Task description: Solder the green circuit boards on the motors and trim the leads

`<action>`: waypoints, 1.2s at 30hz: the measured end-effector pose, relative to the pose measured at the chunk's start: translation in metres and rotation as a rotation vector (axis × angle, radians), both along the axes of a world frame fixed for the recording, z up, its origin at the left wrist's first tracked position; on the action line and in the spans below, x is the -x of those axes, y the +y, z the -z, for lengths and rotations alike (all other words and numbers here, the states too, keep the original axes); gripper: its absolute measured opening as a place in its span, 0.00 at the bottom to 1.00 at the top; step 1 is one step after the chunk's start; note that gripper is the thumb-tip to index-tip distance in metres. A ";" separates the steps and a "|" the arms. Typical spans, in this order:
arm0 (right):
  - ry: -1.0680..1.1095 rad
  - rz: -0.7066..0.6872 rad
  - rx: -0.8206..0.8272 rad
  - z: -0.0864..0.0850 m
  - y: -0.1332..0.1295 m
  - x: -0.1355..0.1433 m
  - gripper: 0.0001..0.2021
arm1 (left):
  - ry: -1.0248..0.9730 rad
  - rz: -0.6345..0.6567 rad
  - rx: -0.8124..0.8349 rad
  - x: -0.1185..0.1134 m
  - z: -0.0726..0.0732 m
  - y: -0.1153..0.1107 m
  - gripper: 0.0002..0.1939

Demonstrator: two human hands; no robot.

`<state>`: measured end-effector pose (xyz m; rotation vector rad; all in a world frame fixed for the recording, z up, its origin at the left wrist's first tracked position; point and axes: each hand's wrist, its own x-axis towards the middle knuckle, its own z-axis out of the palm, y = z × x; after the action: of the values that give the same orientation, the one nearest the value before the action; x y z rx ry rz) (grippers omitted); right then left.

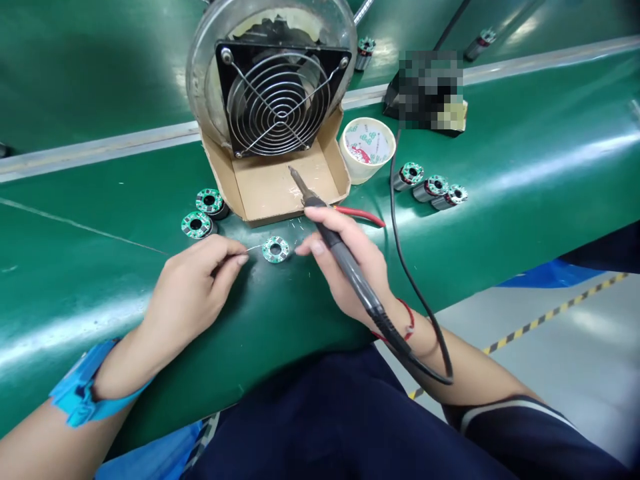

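My left hand [193,287] pinches a thin, silvery wire [254,248] between thumb and fingertips. The wire's tip reaches the left edge of a ring-shaped green circuit board [275,249] on the green table. A black soldering iron [345,263] rests in my right hand [353,267], its metal tip up and to the left, above a cardboard tray [270,190] and apart from the board. The fingers of my right hand are wrapped round the iron's handle, with the thumb and a fingertip near the board's right side.
A fan with a wire guard [281,115] stands behind the tray. To its right are a tape roll [367,150], a red-handled tool [363,215] and several motors with boards [431,189]. Two more motors [197,225] stand left. The iron's black cable [400,247] loops at right.
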<state>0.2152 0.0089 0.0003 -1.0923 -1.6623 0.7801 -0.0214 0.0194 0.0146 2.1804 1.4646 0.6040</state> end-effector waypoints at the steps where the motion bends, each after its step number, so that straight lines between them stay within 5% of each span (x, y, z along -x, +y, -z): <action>1: -0.019 -0.009 -0.009 -0.001 -0.003 -0.004 0.16 | -0.020 -0.019 0.052 0.000 0.002 0.000 0.06; 4: -0.053 0.008 -0.059 0.000 -0.015 -0.013 0.12 | -0.061 -0.048 0.140 -0.002 0.006 0.000 0.08; 10: 0.029 0.101 -0.046 0.010 -0.032 -0.021 0.07 | -0.008 -0.075 0.052 -0.004 0.007 0.000 0.08; 28: -0.018 0.096 -0.031 0.008 -0.035 -0.018 0.07 | 0.069 -0.044 -0.054 -0.014 0.013 -0.002 0.06; 33: -0.051 0.102 -0.033 0.005 -0.035 -0.019 0.06 | -0.081 -0.052 0.103 -0.015 0.015 0.003 0.06; 36: -0.078 0.104 -0.025 0.002 -0.033 -0.020 0.06 | -0.197 0.014 0.271 -0.014 0.017 0.006 0.20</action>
<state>0.2349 -0.0243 -0.0017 -1.1952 -1.6618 0.6559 -0.0070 0.0257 -0.0026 1.8669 1.3414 0.5614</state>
